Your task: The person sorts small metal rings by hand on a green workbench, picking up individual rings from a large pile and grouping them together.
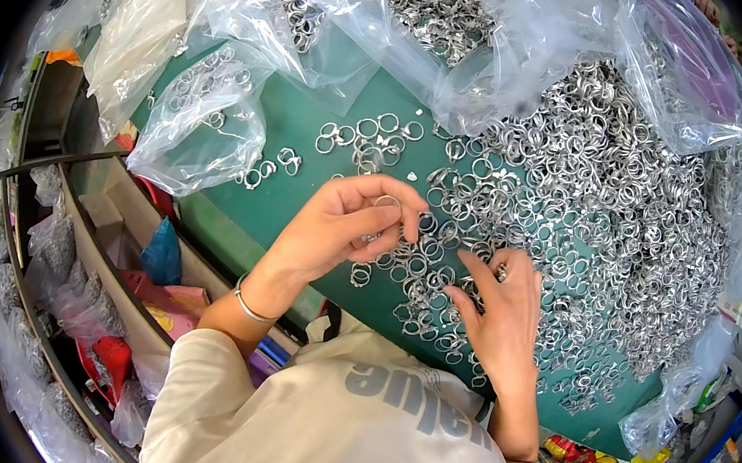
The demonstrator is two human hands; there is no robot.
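Observation:
My left hand is closed, thumb and fingers pinching a silver finger ring above the green tabletop. To its right, my right hand hovers at the near edge of the loose silver rings, thumb and forefinger apart. Its other fingers curl down and are partly hidden, with a bit of shiny metal showing near them. A large heap of silver rings spreads over the right side of the table. Beyond my left hand lies a small group of rings.
Clear plastic bags line the far edge, some with rings inside. A smaller clear bag lies at the left, several rings beside it. An open drawer holds a blue packet. Colourful wrappers lie below the table's right corner.

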